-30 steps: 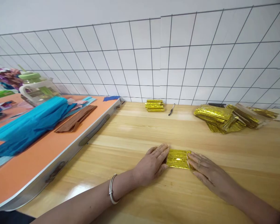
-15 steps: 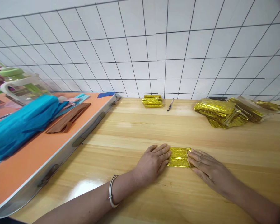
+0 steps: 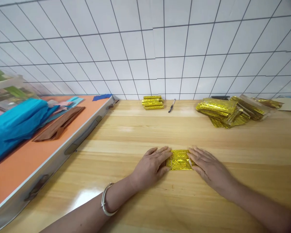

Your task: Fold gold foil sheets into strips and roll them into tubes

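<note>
A small rectangle of shiny gold foil paper, marked by lengthwise creases, lies flat on the wooden table. My left hand rests on its left end, fingers stretched out and thumb by the lower edge. On the right end lie the extended fingers of my right hand. Both ends of the foil are partly covered by the fingers. A silver bangle circles my left wrist.
Gold foil rolls and a pen lie near the wall. A heap of gold foil sheets is at the back right. On the left, an orange-topped surface bears blue fabric-like material and brown strips.
The whole view has shifted, so things appear further left. Both hands remain at the foil's ends; a crosswise line now shows near its left end.
</note>
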Motion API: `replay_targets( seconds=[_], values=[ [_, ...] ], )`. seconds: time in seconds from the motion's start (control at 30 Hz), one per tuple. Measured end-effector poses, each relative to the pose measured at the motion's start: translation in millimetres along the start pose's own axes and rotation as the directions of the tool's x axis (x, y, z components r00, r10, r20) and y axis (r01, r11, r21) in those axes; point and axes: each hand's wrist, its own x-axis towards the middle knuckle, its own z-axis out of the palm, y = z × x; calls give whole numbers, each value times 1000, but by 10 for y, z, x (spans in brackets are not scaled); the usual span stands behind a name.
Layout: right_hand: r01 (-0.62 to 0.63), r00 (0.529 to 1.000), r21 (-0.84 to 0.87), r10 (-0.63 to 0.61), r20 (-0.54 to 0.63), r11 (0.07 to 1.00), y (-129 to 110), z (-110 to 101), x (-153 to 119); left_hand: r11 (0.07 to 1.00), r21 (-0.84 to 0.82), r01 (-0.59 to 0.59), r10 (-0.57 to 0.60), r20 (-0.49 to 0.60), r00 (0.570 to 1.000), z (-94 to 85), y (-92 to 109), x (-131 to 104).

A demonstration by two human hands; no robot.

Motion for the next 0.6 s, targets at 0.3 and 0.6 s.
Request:
replay_targets(
  seconds=[0.3, 0.6],
  values=[
    [67, 985, -84, -52, 167, 994, 150, -109, 125, 999, -24, -21, 22, 35, 999, -32, -76, 72],
    [118, 985, -106, -103, 138, 987, 195, -122, 104, 998, 22, -52, 54, -86, 995, -32, -71, 64]
  ],
)
